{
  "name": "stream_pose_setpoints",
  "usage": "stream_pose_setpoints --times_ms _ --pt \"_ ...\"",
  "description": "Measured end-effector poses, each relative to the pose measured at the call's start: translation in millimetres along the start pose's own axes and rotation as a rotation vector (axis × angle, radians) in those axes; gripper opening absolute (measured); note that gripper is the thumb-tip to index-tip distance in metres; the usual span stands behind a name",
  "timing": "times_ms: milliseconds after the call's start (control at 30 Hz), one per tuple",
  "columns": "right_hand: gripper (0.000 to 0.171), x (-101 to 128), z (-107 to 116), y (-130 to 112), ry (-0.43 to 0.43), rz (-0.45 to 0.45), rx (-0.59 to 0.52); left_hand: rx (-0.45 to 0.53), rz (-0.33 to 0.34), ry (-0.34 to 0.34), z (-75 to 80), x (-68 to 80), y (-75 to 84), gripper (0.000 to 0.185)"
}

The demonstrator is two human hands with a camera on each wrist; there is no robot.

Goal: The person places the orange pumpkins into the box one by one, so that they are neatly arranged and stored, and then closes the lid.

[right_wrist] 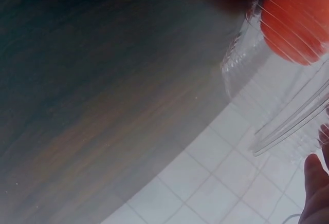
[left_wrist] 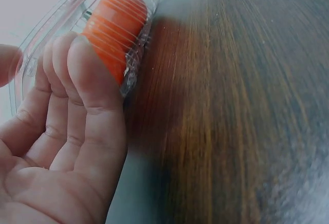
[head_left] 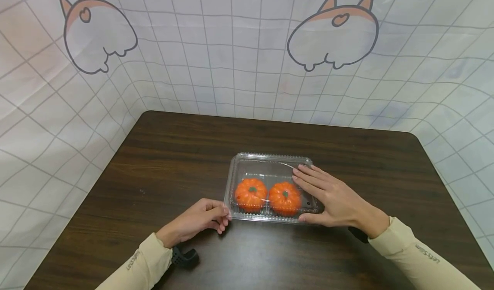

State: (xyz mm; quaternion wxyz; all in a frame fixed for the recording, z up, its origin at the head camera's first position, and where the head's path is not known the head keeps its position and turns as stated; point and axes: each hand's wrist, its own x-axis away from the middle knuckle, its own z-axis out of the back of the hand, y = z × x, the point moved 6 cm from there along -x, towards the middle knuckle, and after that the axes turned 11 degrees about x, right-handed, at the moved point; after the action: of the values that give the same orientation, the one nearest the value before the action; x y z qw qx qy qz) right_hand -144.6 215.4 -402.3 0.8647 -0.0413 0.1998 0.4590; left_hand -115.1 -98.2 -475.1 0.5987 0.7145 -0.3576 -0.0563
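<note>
A clear plastic clamshell box (head_left: 247, 165) lies on the brown table, its lid down over the base. Inside sit two small orange pumpkins, a left one (head_left: 251, 195) and a right one (head_left: 284, 199), each with a green stem. My left hand (head_left: 202, 219) pinches the box's near left corner between thumb and curled fingers; the left wrist view shows the fingers (left_wrist: 92, 75) against the ribbed side. On the box's right part rests my right hand (head_left: 333, 200), fingers straight across the lid and thumb at the near edge. It hides the box's right end.
The dark wood-grain table (head_left: 173, 152) reaches out around the box on all sides. Behind and beside it hangs a white grid-patterned cloth (head_left: 251, 58) with cartoon animal drawings. A black band (head_left: 185, 258) sits at the left wrist.
</note>
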Motion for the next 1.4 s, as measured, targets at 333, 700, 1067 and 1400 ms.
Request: stream_pose_setpoints --times_ms 333,700,1067,1400 --pt "0.095 4 13 4 0.005 -0.032 -0.012 -0.007 0.035 0.018 0.4 -2.8 -3.8 0.025" --pt "0.083 27 22 15 0.041 -0.165 -0.006 -0.016 0.045 0.044 1.1 -1.4 -4.5 0.024" --pt "0.024 62 7 17 -0.092 -0.598 -0.334 -0.026 0.026 0.057 -1.9 -3.0 -3.1 0.022" --pt "0.024 74 -19 -2 -0.369 -0.685 -1.014 -0.002 0.055 0.061 -2.6 -6.2 -5.6 0.028"
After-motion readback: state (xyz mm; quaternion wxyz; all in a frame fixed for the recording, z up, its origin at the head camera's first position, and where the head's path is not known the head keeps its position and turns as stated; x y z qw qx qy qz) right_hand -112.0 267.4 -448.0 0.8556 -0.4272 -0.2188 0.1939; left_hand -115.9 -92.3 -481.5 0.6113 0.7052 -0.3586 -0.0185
